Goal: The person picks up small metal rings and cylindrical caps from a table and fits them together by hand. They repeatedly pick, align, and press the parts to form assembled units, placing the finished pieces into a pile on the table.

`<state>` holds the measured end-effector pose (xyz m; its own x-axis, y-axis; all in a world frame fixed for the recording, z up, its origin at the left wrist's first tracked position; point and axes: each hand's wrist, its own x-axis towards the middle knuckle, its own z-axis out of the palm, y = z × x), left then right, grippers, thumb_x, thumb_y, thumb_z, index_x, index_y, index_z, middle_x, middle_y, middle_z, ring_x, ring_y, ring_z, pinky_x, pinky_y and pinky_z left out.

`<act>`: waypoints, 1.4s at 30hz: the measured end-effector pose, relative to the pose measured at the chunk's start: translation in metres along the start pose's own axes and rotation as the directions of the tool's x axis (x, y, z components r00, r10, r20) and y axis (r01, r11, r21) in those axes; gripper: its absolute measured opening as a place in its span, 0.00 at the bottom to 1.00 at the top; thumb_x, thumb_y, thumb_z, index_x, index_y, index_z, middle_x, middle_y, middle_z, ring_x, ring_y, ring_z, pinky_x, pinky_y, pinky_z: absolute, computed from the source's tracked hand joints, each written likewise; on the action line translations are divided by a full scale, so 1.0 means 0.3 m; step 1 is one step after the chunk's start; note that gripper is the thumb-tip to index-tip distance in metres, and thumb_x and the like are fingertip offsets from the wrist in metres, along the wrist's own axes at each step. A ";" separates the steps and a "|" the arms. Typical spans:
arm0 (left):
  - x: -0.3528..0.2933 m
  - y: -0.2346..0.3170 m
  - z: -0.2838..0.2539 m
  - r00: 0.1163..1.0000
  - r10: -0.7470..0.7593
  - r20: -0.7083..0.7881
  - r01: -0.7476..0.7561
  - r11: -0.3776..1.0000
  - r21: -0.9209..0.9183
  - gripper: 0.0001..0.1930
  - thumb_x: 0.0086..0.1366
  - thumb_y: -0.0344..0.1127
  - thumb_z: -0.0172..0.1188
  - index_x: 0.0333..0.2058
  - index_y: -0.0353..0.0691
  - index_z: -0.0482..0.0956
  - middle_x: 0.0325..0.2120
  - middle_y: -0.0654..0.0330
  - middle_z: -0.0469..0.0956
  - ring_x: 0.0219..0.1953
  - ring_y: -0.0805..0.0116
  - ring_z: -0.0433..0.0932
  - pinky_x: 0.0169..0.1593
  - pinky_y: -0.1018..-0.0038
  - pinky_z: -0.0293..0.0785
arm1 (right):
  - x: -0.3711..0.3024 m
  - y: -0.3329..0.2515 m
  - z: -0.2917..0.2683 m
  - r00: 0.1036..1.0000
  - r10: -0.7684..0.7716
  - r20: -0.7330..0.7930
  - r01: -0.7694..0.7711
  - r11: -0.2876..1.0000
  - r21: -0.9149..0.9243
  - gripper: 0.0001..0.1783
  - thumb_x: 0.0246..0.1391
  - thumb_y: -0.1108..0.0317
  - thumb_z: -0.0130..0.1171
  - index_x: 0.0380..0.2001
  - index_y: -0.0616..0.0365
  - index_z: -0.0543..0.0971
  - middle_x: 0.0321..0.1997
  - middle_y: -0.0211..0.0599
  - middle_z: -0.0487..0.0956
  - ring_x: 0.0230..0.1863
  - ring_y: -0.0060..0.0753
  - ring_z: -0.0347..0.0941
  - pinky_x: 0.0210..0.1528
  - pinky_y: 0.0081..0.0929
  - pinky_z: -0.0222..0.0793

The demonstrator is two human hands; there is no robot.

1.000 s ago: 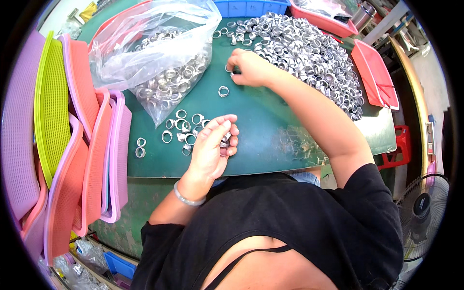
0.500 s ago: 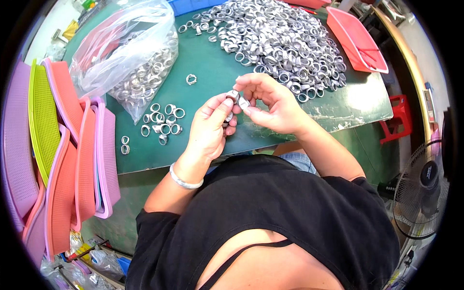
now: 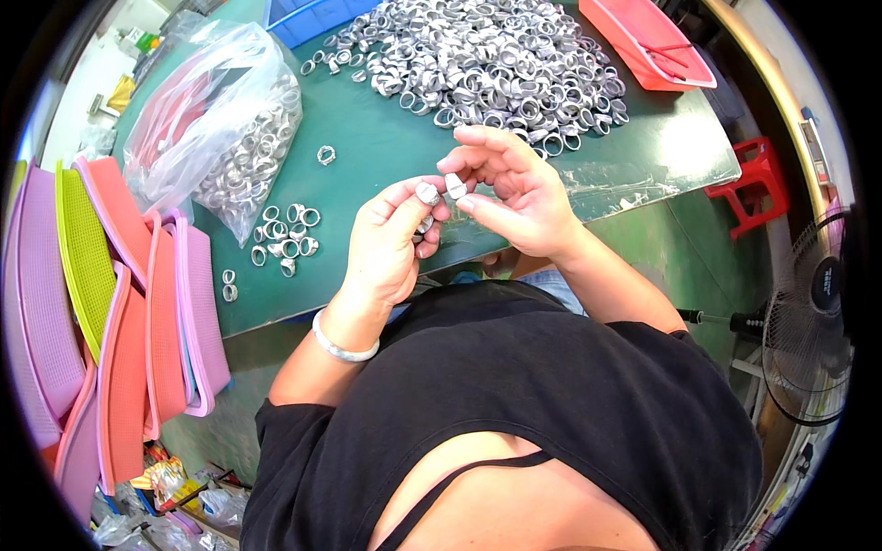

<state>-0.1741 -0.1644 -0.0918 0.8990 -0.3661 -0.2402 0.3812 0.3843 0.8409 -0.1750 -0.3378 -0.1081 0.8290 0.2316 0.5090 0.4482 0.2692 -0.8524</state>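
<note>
Seemingly at an inspecting step, the left hand (image 3: 390, 234) is pinching 1 silver ring (image 3: 427, 193) and the right hand (image 3: 519, 197) another ring (image 3: 457, 188) beside it, over the green table (image 3: 367, 133), next calling for steady fingertips.

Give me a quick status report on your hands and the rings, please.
Left hand holding rings; right hand pinching another ring. Big ring pile on the table, beyond both hands. Nothing visibly blocking either hand.

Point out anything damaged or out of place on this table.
The green tabletop looks damaged, its coating chipped and scraped along the near right edge. A single ring oddly lies apart from the small cluster of rings.
</note>
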 end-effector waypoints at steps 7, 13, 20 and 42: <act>0.003 -0.016 0.023 1.000 -0.017 0.018 0.017 1.000 0.008 0.08 0.64 0.32 0.53 0.38 0.36 0.76 0.24 0.64 0.75 0.21 0.78 0.68 0.21 0.85 0.61 | -0.026 -0.012 -0.019 0.999 0.027 -0.045 -0.027 1.000 0.004 0.32 0.49 0.85 0.54 0.58 0.60 0.60 0.47 0.41 0.72 0.44 0.26 0.70 0.48 0.24 0.66; 0.025 -0.033 0.034 0.988 -0.099 0.118 0.109 0.991 -0.078 0.13 0.64 0.36 0.48 0.43 0.36 0.73 0.30 0.59 0.76 0.26 0.73 0.74 0.23 0.81 0.69 | -0.052 -0.025 -0.032 0.995 -0.012 -0.098 -0.009 0.977 -0.215 0.30 0.48 0.84 0.55 0.56 0.59 0.64 0.46 0.38 0.74 0.42 0.22 0.70 0.46 0.22 0.67; 0.071 -0.075 0.040 0.920 -0.311 0.236 0.375 0.874 -0.310 0.16 0.64 0.45 0.48 0.40 0.39 0.73 0.35 0.54 0.76 0.33 0.64 0.77 0.27 0.74 0.75 | -0.058 -0.054 -0.093 0.981 -0.196 -0.005 0.146 0.746 -0.650 0.30 0.42 0.75 0.64 0.52 0.58 0.69 0.43 0.34 0.77 0.43 0.33 0.70 0.46 0.27 0.65; 0.268 -0.110 0.204 0.961 0.116 0.250 -0.274 0.496 0.824 0.11 0.53 0.33 0.65 0.35 0.36 0.79 0.20 0.67 0.73 0.22 0.78 0.72 0.25 0.81 0.67 | -0.123 -0.018 -0.295 0.976 -0.080 -0.202 -0.155 0.397 -0.905 0.22 0.39 0.77 0.58 0.43 0.60 0.72 0.34 0.40 0.76 0.37 0.43 0.70 0.40 0.34 0.67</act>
<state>-0.1274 -0.2585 -0.1091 0.8544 -0.5195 -0.0120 -0.2352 -0.4073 0.8825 -0.1784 -0.4306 -0.1330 0.8410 0.0156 0.5409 0.3523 -0.7744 -0.5255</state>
